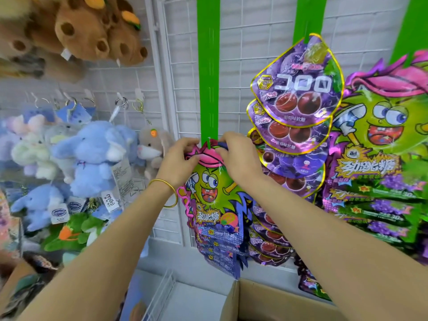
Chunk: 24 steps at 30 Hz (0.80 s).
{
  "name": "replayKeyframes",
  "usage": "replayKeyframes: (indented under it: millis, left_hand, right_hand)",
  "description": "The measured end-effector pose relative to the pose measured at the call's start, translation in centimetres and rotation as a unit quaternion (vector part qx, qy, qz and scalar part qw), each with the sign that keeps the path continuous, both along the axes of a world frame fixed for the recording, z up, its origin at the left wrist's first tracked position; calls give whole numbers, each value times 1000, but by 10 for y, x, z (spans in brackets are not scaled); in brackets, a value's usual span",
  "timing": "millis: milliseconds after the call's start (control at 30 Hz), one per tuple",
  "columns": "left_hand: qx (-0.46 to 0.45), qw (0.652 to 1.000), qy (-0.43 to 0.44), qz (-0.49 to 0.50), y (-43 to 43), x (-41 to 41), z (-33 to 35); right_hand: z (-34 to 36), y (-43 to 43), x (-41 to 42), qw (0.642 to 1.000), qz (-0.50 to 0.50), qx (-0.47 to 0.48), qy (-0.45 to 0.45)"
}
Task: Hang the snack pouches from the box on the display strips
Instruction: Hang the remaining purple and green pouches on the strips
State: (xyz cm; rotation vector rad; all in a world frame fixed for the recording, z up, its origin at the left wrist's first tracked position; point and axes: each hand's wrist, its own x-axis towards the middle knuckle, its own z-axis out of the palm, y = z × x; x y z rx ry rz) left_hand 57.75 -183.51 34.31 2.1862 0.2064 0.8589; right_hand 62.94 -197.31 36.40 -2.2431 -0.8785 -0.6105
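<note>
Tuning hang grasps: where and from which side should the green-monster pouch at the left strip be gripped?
Probably best to pinch the pouch at its top edge, either side of centre, from the front, as the left hand and right hand do. It hangs flat against the green strip, whose tab pokes out at top centre; keep that free.

One head-worn camera looks forward and slightly down, close to a white wire grid wall point(254, 24) that fills most of the frame. The left hand point(179, 158) and right hand point(238, 156) meet at centre; a cardboard box point(278, 302) clips the bottom edge.
</note>
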Motion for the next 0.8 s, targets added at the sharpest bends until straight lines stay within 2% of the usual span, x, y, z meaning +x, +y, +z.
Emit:
replayKeyframes:
  millis: [233, 333, 433, 467, 533, 633, 733, 800]
  left_hand:
    - [38, 999, -11, 17, -2, 1, -1]
    - [35, 995, -61, 76, -11, -12, -14]
    - [-30, 986, -142, 87, -37, -35, -53]
    - [-68, 984, -149, 71, -52, -45, -72]
    - [-133, 985, -107, 25, -85, -63, -112]
    - [-174, 984, 5, -30, -120, -73, -162]
    - [-187, 976, 96, -49, -131, -68, -180]
    - [-177, 976, 119, -54, -130, -64, -188]
  right_hand:
    - [-5, -5, 1, 1000, 5, 5, 4]
    - [-11, -20, -6, 999, 9, 10, -41]
    - [-35, -55, -30, 992, 38, 95, -70]
    - [-50, -71, -39, 990, 43, 122, -49]
    - [-94, -101, -50, 990, 33, 135, 26]
    - [-188, -140, -50, 974, -15, 75, 214]
    - [-287, -172, -54, 906, -63, -46, 415]
    - [-338, -185, -64, 858, -78, -88, 500]
